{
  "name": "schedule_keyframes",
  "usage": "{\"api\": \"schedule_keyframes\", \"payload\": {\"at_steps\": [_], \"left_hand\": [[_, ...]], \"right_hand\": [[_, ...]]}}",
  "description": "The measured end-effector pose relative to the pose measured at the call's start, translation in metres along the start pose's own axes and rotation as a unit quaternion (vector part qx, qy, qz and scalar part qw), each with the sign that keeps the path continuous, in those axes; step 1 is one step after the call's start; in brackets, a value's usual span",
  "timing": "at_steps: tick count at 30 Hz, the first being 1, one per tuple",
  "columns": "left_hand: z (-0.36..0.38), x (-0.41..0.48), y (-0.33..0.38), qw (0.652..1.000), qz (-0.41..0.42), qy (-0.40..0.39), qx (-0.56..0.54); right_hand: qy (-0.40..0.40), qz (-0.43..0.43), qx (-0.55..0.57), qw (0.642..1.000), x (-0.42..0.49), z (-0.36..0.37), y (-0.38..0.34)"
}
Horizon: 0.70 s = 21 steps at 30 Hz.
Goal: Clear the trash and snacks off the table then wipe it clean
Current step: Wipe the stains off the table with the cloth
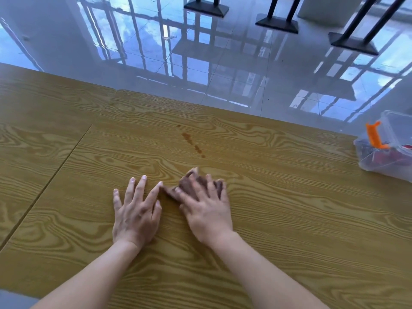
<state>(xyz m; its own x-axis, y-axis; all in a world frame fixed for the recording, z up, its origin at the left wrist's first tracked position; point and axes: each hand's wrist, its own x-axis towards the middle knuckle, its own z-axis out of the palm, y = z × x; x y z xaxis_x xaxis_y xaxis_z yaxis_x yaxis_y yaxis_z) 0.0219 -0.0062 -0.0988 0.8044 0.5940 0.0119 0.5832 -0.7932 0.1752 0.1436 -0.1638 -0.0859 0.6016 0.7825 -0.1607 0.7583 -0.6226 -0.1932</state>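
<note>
Brown cloth [193,185], crumpled, lies flat on the wood-grain table [289,219] beneath the spread fingers [209,181] of the right hand [207,210], which presses down on it palm-first rather than clenching it; folds of the cloth show between and beyond the fingertips, which are blurred. Left hand [136,212] rests palm-down just beside it, fingers extended and splayed, grasping nothing; its index fingertip touches or nearly touches the cloth's left corner. Both bare forearms enter from the lower edge. Beyond the cloth, toward the far edge of the table, a short diagonal trail of brownish spots [192,142] marks the surface, apart from the cloth. A seam [55,166] in the tabletop runs diagonally to the left of the hands. At the right edge of the table stands a clear plastic container [388,150] with an orange latch [374,136]; dark and red contents show through its wall. Glossy tiled floor [156,52] and black furniture bases [277,24] lie past the table.
</note>
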Motion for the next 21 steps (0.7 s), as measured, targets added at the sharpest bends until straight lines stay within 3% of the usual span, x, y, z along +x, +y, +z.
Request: {"api": "schedule_keyframes", "payload": {"at_steps": [1, 3, 7, 9, 11, 16, 18, 21], "left_hand": [[0.001, 0.000, 0.000, 1.000, 0.002, -0.001, 0.002], [0.002, 0.001, 0.000, 1.000, 0.001, -0.001, 0.004], [0.004, 0.002, 0.001, 1.000, 0.001, -0.013, 0.012], [0.004, 0.002, 0.002, 1.000, -0.002, -0.018, 0.022], [0.005, 0.001, 0.002, 1.000, -0.004, -0.020, 0.023], [0.007, 0.003, 0.000, 1.000, -0.001, -0.009, 0.022], [0.007, 0.003, 0.000, 1.000, 0.003, -0.010, 0.021], [0.008, 0.004, 0.000, 0.999, -0.003, -0.029, 0.023]], "right_hand": [[0.004, -0.043, -0.014, 0.999, -0.015, 0.004, 0.007], [0.019, -0.024, -0.026, 0.999, -0.033, 0.001, 0.041], [0.008, 0.204, -0.014, 0.979, -0.020, -0.021, 0.106], [0.014, 0.264, 0.007, 0.964, -0.009, -0.025, 0.099], [0.001, 0.220, 0.011, 0.975, -0.015, -0.017, 0.074], [0.030, -0.038, -0.045, 0.998, -0.084, 0.002, 0.073], [0.025, -0.018, -0.075, 0.997, -0.076, -0.007, 0.105], [0.026, 0.167, -0.014, 0.986, -0.018, -0.026, 0.111]]}}
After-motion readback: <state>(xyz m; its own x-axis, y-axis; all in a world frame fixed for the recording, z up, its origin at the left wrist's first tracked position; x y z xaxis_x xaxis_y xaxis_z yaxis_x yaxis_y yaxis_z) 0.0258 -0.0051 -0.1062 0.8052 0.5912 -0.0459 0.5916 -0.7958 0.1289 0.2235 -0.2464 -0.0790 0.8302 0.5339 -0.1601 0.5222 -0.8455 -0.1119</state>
